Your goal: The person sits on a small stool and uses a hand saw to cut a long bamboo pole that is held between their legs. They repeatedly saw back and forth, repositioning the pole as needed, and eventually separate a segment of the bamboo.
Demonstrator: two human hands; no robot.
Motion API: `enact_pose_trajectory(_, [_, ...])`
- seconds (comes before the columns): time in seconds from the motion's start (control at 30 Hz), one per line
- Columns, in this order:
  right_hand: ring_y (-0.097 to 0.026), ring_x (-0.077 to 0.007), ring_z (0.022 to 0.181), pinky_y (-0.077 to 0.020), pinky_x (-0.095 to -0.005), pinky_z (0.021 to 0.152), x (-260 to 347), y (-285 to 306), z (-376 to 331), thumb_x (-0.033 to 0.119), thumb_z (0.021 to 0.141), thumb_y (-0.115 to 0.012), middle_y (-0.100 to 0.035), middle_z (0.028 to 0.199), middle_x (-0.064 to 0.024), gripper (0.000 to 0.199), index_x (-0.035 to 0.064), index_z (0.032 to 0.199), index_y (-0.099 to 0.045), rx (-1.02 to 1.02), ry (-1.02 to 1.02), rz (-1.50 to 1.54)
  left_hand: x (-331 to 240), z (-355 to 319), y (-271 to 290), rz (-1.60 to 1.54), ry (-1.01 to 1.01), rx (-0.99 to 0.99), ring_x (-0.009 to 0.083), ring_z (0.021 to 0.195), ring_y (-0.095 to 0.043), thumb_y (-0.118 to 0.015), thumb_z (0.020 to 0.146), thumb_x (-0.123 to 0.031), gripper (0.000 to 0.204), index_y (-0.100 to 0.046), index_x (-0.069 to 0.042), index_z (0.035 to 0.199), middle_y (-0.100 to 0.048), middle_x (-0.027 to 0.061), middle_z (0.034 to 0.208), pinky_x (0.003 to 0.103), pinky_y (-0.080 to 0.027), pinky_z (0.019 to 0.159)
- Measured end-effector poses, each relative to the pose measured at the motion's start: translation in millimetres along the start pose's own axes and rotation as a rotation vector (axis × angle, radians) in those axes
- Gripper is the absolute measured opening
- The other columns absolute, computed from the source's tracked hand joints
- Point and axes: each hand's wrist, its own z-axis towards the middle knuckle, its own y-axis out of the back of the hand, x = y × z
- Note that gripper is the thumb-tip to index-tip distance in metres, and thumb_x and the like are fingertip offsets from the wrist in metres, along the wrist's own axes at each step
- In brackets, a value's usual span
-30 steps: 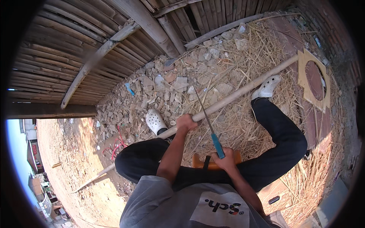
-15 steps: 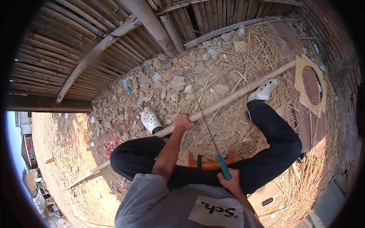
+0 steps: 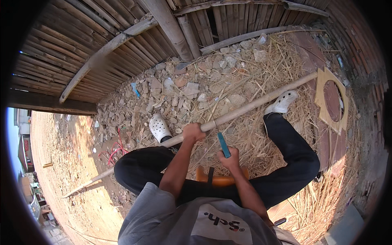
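Note:
A long pale wooden pole (image 3: 261,101) runs slantwise from the lower left to the upper right, partly hidden by my left knee. My left hand (image 3: 193,132) is closed around it near its middle. In my right hand (image 3: 230,158) is a saw with a teal handle (image 3: 223,144), fingers wrapped about the grip. Its thin blade reaches away from me and crosses the pole just right of my left hand. Whether the teeth have cut in cannot be made out. My white clogs (image 3: 160,127) are on both sides, the right one close beside the pole.
Rubble (image 3: 179,92) and dry straw (image 3: 281,61) cover the ground ahead. A bamboo wall (image 3: 49,61) leans over the far left. At right lies a tan sheet with an oval hole (image 3: 321,98). Red cords (image 3: 117,152) lie by my left knee; an orange plastic piece (image 3: 223,181) sits between my legs.
My right hand has pushed the saw away from me, so its handle is now close to the pole. My left hand still grips the same spot on the pole.

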Motion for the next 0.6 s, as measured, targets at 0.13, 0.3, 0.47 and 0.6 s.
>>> enact_pose_trajectory(0.13, [-0.044, -0.0061, 0.048, -0.0401, -0.0302, 0.047, -5.0, 13.9, -88.6, 0.013, 0.075, -0.068, -0.048, 0.050, -0.0025, 0.024, 0.0003, 0.061, -0.053, 0.004, 0.049, 0.005, 22.1, -12.0, -25.9, -0.026, 0.004, -0.049, 0.0298, 0.095, -0.068, -0.063, 0.066, -0.035, 0.043, -0.072, -0.012, 0.102, -0.070, 0.0145, 0.100, 0.040, -0.054, 0.083])
enact_pose_trajectory(0.3, [-0.045, -0.0046, 0.048, -0.0403, -0.0299, 0.046, 6.8, 27.6, -112.0, 0.013, 0.075, -0.067, -0.048, 0.050, -0.0010, 0.023, 0.0014, 0.060, -0.053, 0.060, -0.061, -0.028, 11.3, -30.0, -11.0, -0.010, 0.002, -0.030, 0.0300, 0.096, -0.067, -0.063, 0.067, -0.036, 0.044, -0.072, -0.014, 0.104, -0.070, 0.0139, 0.102, 0.040, -0.054, 0.083])
enact_pose_trajectory(0.47, [-0.045, -0.0071, 0.048, -0.0396, -0.0303, 0.046, 21.0, 8.1, -51.2, 0.013, 0.076, -0.065, -0.048, 0.050, -0.0024, 0.024, 0.0011, 0.061, -0.052, 0.003, 0.006, -0.023, 8.5, -32.9, -11.3, -0.041, -0.009, -0.034, 0.0302, 0.097, -0.067, -0.063, 0.068, -0.037, 0.044, -0.072, -0.014, 0.104, -0.070, 0.0139, 0.103, 0.041, -0.053, 0.085])
enact_pose_trajectory(0.6, [-0.045, -0.0073, 0.047, -0.0403, -0.0302, 0.047, 42.0, 62.3, -165.8, 0.012, 0.073, -0.068, -0.047, 0.049, -0.0033, 0.022, 0.0004, 0.063, -0.053, 0.024, 0.048, -0.032, 2.4, -51.1, -9.7, -0.047, 0.042, -0.036, 0.0305, 0.097, -0.067, -0.063, 0.068, -0.037, 0.044, -0.072, -0.014, 0.105, -0.070, 0.0139, 0.104, 0.040, -0.053, 0.085])
